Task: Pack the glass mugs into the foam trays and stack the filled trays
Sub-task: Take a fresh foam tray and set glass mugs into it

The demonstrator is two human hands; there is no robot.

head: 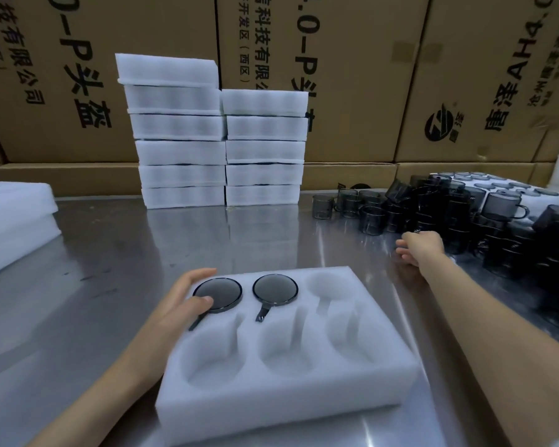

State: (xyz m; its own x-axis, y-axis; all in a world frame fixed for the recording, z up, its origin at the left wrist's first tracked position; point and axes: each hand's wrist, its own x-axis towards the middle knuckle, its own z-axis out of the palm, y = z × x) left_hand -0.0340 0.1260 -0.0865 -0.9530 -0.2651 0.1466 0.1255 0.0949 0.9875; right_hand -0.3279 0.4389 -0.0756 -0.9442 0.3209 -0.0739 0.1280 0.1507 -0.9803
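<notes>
A white rectangular foam tray (288, 366) with six round pockets is lying on the shiny steel worktop (110, 253) just in front of the person. Two smoked-grey glass mugs are sitting in its far row: the far-left mug (221, 290) and the far-middle mug (275, 290), their handles lying in the slots. The far-right pocket and the three near pockets are standing empty, so the filling step looks about a third done.

The left hand (178, 304) is resting at the tray's left edge, its thumb lying on the far-left mug's rim and its fingers straight; this grip is released, pressing rather than grasping. The right hand (420, 246) is reaching out towards the heap of loose dark glass mugs (465, 214) at the right. Its fingers are loosely curled and seem to be holding nothing, though the fingertips are blurred.

The next move probably calls for taking one mug from the heap's near edge and seating it with its handle in a slot.

Beyond, two stacks of filled white foam trays (220, 146) are standing against printed cardboard cartons (352, 75). The heap's right side is cut off, and its mugs are merging together darkly.
</notes>
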